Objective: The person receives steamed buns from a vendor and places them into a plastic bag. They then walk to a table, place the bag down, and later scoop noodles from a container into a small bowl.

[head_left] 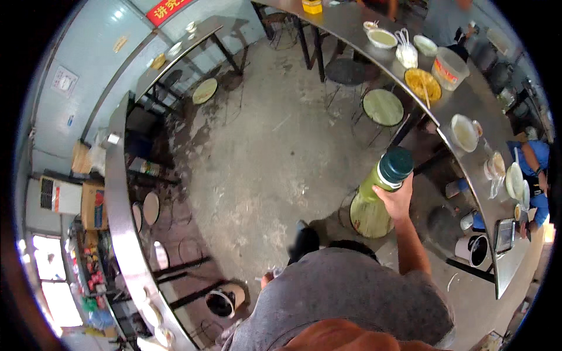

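Note:
My right hand [399, 200] is wrapped round the upper body of a green insulated bottle [368, 186]. Its dark green lid [397, 164] is on, above a pale ring at the neck. The bottle leans over a round stool [372, 222] with a worn greenish seat; I cannot tell whether its base touches the seat. Low by my left side, my left hand [267, 280] shows only in small part beyond my grey shirt. Something small and whitish is beside it, and its fingers are mostly hidden.
A long table [462, 175] curves along the right, bearing bowls, a clear plastic tub [450, 68] and an orange-yellow bowl [422, 85]. People are at its far side. Stools [383, 107] stand along it. Another table [121, 234] runs down the left, near a bin [225, 300].

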Demonstrator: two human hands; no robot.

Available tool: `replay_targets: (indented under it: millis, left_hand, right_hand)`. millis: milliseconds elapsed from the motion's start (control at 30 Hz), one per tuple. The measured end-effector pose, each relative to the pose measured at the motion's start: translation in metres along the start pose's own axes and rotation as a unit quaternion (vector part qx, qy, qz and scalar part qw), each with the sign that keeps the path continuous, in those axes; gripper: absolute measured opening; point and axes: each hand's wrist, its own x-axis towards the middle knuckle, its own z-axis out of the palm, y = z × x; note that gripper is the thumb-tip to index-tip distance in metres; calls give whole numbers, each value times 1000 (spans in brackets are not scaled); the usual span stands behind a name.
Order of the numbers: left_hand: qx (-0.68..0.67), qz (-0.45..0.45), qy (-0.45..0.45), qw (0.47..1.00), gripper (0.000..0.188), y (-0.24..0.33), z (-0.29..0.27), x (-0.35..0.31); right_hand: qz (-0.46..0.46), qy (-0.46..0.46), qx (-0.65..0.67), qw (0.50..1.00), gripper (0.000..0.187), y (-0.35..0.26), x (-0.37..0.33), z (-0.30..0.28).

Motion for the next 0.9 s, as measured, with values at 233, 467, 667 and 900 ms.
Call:
replay_targets:
  millis: [233,467,667,900]
  left_hand:
    - [62,32,-90,993,30,92,-89,165]
    - [-92,-23,-58,994,34,215,-167,312]
    - [197,133,-17,971,30,225,-158,445]
    - [130,171,-91,972,28,441,-195,517]
  right_hand:
    - [89,94,-24,991,69,14,73,79]
    - [96,121,-50,987,77,73,177,141]
    - [112,113,-11,987,82,129,334,189]
    - [54,151,-98,982,85,154,547,215]
